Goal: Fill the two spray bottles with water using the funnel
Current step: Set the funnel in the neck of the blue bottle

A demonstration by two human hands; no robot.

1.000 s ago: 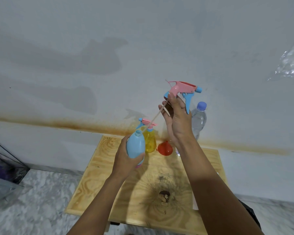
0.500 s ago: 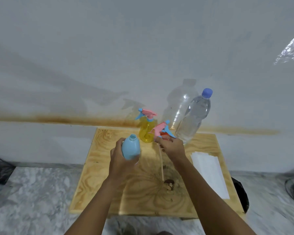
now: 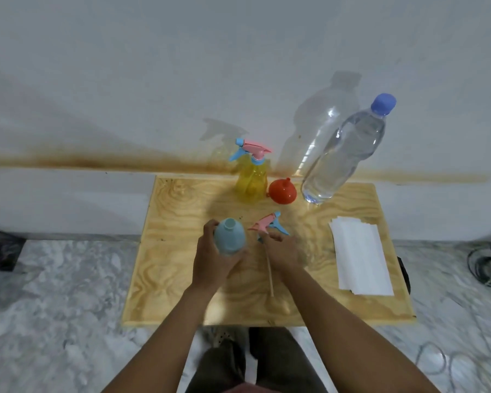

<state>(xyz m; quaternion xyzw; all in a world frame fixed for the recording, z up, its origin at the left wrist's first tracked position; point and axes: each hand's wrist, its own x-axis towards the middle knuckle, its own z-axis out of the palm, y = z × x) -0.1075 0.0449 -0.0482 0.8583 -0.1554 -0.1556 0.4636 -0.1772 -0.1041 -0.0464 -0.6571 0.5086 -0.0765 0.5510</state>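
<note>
Sitting vs white wall (image 3: 153, 66); plywood table (image 3: 182, 211), marble floor (image 3: 54, 279).

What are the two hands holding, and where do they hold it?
The left hand holds the open blue bottle around its lower body. The right hand holds the removed spray head by its neck, on the table.

Table's (image 3: 182, 265) left half bare; yellow bottle (image 3: 251, 180), funnel (image 3: 282, 192), water bottle (image 3: 343, 154) line the back.

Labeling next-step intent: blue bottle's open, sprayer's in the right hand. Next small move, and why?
Probably release the sprayer head onto the table and reach the right hand for the red funnel: the blue bottle in the left hand is open, funnel unused.
</note>
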